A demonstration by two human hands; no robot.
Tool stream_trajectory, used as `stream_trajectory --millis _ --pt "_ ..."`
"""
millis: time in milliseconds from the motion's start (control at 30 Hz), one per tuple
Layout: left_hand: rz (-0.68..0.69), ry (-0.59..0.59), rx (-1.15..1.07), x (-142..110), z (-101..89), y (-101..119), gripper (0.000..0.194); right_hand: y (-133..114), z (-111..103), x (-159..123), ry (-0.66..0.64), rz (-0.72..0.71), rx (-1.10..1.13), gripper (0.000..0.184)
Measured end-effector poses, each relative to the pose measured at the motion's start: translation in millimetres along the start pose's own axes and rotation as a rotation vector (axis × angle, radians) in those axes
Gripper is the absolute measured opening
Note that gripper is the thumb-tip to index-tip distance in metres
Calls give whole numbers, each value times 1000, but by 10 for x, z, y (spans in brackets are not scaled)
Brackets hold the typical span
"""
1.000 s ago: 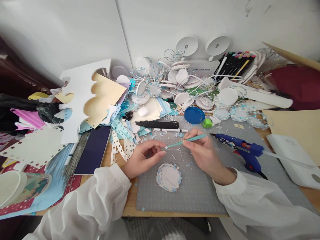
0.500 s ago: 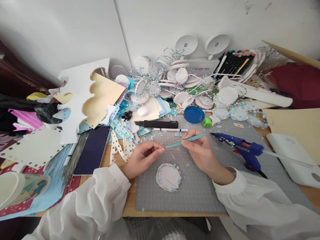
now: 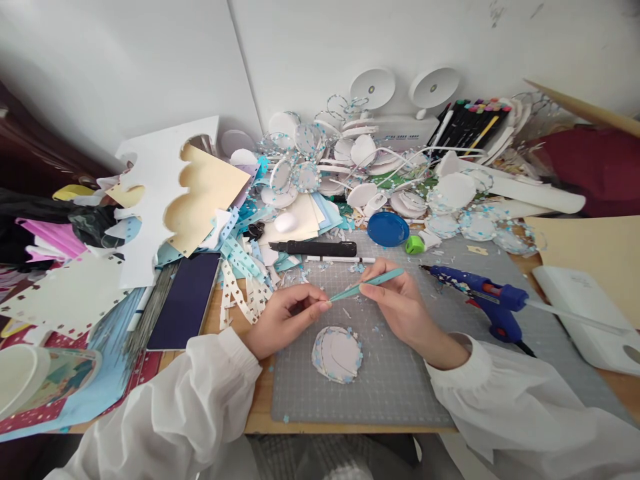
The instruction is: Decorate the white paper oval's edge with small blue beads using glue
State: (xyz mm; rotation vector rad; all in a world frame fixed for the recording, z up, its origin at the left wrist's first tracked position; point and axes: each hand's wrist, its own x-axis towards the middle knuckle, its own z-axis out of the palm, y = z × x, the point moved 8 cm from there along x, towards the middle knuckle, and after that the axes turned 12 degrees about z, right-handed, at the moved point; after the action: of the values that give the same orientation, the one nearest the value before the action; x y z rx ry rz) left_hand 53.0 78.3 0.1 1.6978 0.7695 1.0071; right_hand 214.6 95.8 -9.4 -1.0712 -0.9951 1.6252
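Tweezers (image 3: pixel 380 278) slant down leftward from the right hand (image 3: pixel 403 307), which is clamped on them like a pen, probably for fine control of the tips. Those tips meet the left hand (image 3: pixel 290 317), its thumb and forefinger pinched together; whether they grip some scrap is too small to tell. Both hands hang over the mat (image 3: pixel 390 400), just far of the disc (image 3: pixel 337 355), which lies flat there, edged with blue bits. The glue gun (image 3: pixel 480 287) lies on the right, seemingly for easy reach, while the knife (image 3: pixel 323 249) and lid (image 3: pixel 389 229) sit farther off, leaving working room.
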Motion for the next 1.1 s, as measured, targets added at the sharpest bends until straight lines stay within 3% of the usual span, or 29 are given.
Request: stream_trajectory --millis 1100 --pt "44 -10 -3 10 0 74 24 31 23 1 -23 68 25 20"
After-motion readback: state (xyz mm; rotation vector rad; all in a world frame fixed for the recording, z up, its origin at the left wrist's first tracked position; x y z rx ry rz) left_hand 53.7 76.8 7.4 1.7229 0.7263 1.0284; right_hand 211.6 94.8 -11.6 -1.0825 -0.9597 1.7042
